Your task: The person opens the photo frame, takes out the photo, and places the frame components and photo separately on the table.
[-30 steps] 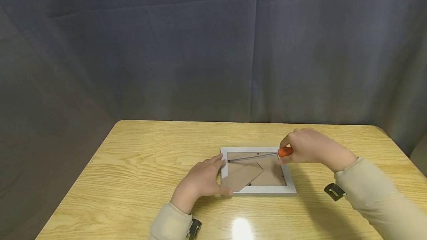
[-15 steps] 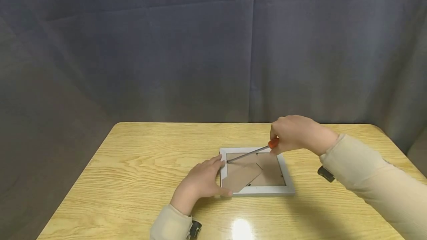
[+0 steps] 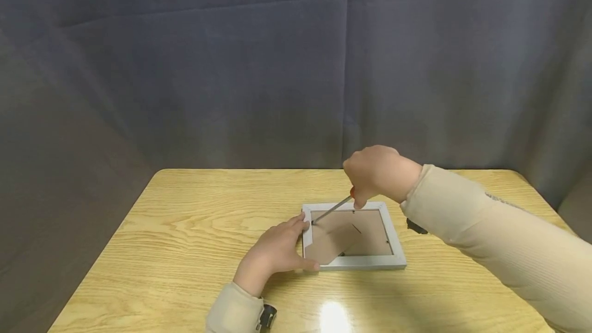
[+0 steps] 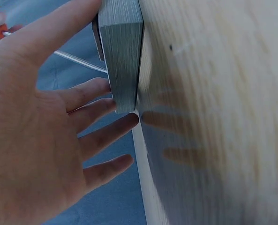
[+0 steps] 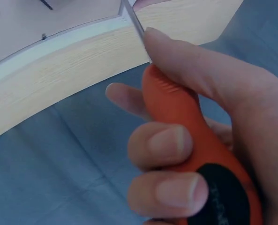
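A white picture frame (image 3: 370, 262) lies face down on the table, its brown backing board (image 3: 372, 238) showing. My left hand (image 3: 276, 251) rests against the frame's left end, thumb at the near corner and fingers spread fairly straight along the side. With curled fingers, my right hand (image 3: 376, 172) grips an orange-handled screwdriver (image 5: 174, 103), its thumb lying along the handle near the shaft. The metal shaft (image 3: 333, 208) slants down to the left, its tip right at a small dark tab (image 3: 312, 222) on the frame's left inner edge.
The frame lies on a light wood table (image 3: 194, 220). Behind the table hangs a dark grey-blue curtain (image 3: 231, 91). More small dark tabs dot the frame's inner edge, and a dark slit (image 3: 356, 228) marks the backing board.
My right hand has risen and moved left, tilting the screwdriver more steeply while its tip stays at the left inner edge. The left hand and frame have hardly moved.
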### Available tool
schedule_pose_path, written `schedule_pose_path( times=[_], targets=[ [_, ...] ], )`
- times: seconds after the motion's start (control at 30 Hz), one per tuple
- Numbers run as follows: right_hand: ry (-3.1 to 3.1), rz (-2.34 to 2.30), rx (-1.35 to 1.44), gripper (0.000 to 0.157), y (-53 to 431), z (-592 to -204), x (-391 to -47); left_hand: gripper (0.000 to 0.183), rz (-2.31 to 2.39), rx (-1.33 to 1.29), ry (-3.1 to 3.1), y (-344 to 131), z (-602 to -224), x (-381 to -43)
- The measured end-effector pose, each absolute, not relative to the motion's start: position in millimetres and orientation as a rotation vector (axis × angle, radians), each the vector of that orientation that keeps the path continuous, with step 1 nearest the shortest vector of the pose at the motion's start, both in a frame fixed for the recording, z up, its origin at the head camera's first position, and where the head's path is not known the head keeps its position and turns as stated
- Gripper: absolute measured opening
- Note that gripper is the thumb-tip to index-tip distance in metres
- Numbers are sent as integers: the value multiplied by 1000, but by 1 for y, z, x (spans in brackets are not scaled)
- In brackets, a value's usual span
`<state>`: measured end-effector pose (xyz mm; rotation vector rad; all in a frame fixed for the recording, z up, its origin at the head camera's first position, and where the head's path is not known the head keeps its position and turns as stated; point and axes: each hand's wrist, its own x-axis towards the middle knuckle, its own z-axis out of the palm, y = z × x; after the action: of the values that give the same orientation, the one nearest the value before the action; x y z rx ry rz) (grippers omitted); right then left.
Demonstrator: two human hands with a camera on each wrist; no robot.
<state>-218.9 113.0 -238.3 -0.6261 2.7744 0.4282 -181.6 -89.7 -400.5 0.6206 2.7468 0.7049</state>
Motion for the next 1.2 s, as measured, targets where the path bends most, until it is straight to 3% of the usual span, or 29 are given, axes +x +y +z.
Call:
schedule_pose_path(
  times=[0.33,0.73,0.97,1.2],
  targets=[
    [2699,753,-608,30,67,-231,-217,91,722,597,2728,-93,-402,-183],
    [2648,1215,-774,24,24,-231,-203,97,771,657,2793,-95,-400,-183],
    [2602,1285,-773,15,17,-235,-199,93,808,698,2786,-97,-401,-183],
    [2616,1288,-818,22,24,-237,-194,97,789,667,2799,-93,-401,-182]
  ],
)
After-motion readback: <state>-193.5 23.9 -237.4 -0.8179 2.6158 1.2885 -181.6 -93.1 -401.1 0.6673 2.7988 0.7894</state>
